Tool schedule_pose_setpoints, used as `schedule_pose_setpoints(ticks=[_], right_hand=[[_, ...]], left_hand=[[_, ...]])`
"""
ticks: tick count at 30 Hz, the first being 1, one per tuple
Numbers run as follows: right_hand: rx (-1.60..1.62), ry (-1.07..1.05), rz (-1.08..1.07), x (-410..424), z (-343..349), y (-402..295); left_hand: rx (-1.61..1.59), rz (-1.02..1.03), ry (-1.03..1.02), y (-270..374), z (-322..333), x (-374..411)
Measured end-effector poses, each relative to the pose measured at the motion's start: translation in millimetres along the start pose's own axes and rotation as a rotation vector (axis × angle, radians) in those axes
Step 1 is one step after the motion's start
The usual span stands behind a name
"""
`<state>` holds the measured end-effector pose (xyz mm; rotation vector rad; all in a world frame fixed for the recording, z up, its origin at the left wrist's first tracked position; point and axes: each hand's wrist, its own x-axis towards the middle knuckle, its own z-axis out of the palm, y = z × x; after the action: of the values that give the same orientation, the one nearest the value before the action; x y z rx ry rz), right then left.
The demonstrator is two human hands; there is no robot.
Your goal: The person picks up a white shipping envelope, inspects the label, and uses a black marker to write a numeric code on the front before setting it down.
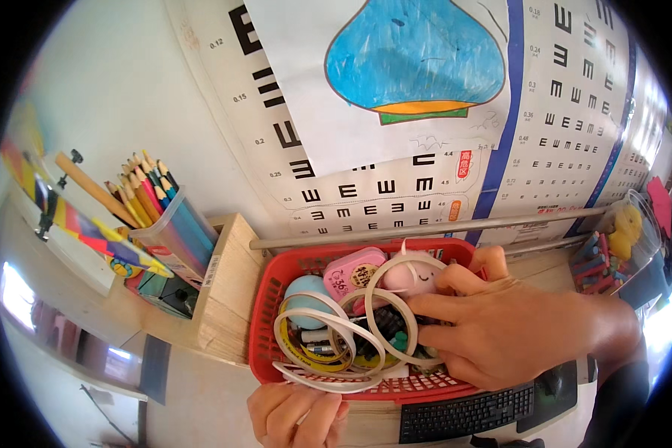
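A red plastic basket [270, 269] stands on the desk against the wall, holding tape rolls, a light blue ball [309, 299], a pink tin [351, 271] and a pink plush toy [406, 278]. My left hand [297, 414] is closed on a white strip loop [336, 386] at the basket's near rim; the strip coils over the basket's left part. Over the right part reaches my right hand [498, 325], fingers spread and bent, its fingertips beside a pale tape roll [373, 313]. Whether it grips anything there is hidden by the fingers.
Left of the basket is a wooden organizer [229, 291] with a clear holder of colored pencils [168, 224]. A black keyboard [465, 411] lies in front. A metal rail [425, 227] runs behind, below eye charts [571, 112]. Chalk boxes and a yellow toy [624, 231] stand right.
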<state>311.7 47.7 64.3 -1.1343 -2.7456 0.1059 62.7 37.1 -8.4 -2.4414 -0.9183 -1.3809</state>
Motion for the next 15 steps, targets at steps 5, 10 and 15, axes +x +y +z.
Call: schedule_pose_setpoints(ticks=[5, 10, 15], right_hand=[[0.059, 0.197, 0.067, 12.0, -18.0, 2.0], [-0.133, 0.356, 0.127, 17.3, -4.3, 14.3], [-0.073, 0.282, 0.059, 18.6, 2.1, 11.9]], left_hand=[[0.076, -0.154, 0.047, -1.1, -16.4, -1.0], [-0.103, -0.167, -0.047, -12.6, -10.1, 55.5], [-0.114, -0.112, -0.494, -8.1, -12.3, 91.0]])
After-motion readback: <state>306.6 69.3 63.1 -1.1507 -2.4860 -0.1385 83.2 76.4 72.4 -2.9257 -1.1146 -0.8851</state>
